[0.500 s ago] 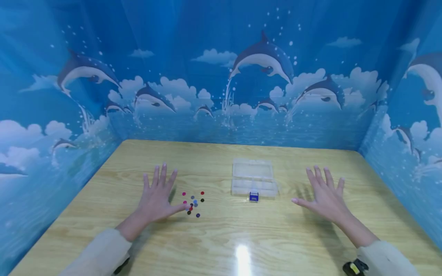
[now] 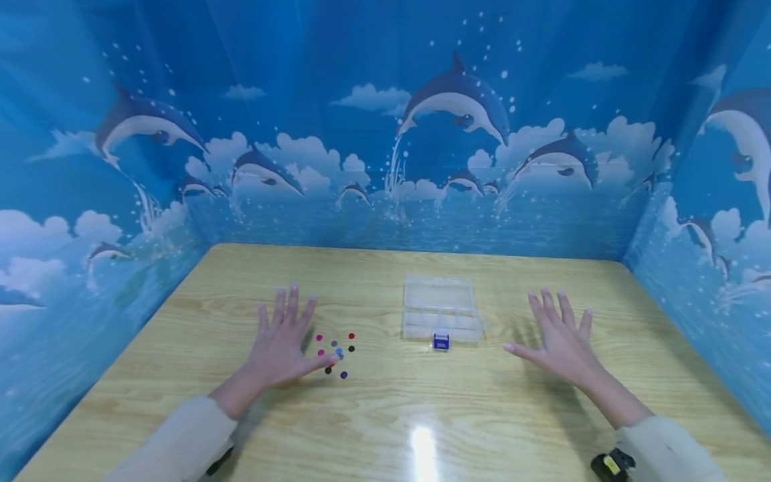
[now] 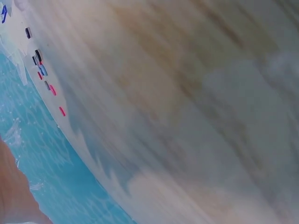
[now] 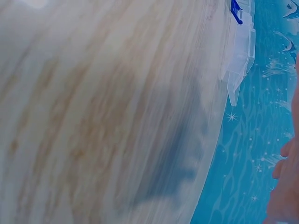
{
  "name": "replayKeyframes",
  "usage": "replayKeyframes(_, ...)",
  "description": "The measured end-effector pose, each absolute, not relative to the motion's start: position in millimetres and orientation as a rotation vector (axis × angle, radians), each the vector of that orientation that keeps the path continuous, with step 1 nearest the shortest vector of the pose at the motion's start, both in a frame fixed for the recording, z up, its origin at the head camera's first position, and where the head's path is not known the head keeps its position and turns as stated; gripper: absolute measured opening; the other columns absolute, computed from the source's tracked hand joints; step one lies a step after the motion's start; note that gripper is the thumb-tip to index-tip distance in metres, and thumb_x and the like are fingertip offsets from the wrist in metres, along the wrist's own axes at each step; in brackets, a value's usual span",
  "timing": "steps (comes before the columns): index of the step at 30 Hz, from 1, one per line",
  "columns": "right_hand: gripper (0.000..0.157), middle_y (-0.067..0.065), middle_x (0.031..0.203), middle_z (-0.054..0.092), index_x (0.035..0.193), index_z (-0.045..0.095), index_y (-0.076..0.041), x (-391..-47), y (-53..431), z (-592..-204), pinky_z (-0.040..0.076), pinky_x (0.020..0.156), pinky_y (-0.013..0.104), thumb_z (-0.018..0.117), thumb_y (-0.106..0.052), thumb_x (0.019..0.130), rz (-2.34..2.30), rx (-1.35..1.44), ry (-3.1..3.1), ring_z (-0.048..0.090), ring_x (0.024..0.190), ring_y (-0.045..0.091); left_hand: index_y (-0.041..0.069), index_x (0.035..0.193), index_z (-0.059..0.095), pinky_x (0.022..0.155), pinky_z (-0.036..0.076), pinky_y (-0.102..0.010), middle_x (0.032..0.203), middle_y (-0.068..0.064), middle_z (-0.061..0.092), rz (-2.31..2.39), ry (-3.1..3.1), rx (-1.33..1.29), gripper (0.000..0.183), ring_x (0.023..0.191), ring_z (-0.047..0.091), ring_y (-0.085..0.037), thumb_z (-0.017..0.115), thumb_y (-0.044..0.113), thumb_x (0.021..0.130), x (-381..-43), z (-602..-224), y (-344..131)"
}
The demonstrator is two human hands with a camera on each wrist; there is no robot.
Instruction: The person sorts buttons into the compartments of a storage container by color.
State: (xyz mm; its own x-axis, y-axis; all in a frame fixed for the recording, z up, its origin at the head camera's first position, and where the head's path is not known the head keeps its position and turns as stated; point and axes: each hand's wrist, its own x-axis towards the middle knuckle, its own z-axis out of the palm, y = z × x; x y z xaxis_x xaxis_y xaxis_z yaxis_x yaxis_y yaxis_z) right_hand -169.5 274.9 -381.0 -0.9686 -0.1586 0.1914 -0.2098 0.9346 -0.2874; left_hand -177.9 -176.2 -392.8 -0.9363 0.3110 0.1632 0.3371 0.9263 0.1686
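My left hand (image 2: 281, 349) hovers over the table with its fingers spread and straight, holding nothing. Its thumb reaches across part of a scatter of small round coloured discs, hiding some; a red disc (image 2: 352, 336) and a dark purple disc (image 2: 344, 375) lie in plain sight. On the other side, my right hand (image 2: 563, 343) is also spread above the wood with nothing in it. Between the hands sits a clear plastic box (image 2: 442, 327), its lid laid back and its front divided into compartments. A blue latch (image 2: 441, 342) shows at the box's front edge.
The wooden table (image 2: 385, 402) carries a bright light reflection near its front. A blue curtain (image 2: 337, 221) printed with dolphins and clouds encloses the back and both sides.
My left hand has shifted slightly to the right, its thumb covering more discs. The right hand has moved slightly left in view; the discs and box stay in place.
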Motion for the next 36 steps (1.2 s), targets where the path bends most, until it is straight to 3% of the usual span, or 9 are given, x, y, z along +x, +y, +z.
replayKeyframes(36, 0.104, 0.03, 0.151, 0.005, 0.146, 0.011, 0.002, -188.6, 255.7, -381.9, -0.01, 0.103, 0.069, 0.061, -0.059, 0.078, 0.599, 0.293, -2.981, -0.004, 0.138, 0.049, 0.008, 0.148, 0.015, 0.111, 0.002, -0.062, 0.153, -0.021, -0.009, -0.371, -3.003, -0.546, 0.103, 0.141, -0.008, -0.041, 0.052, 0.072, 0.076, -200.9, -396.5, -139.2)
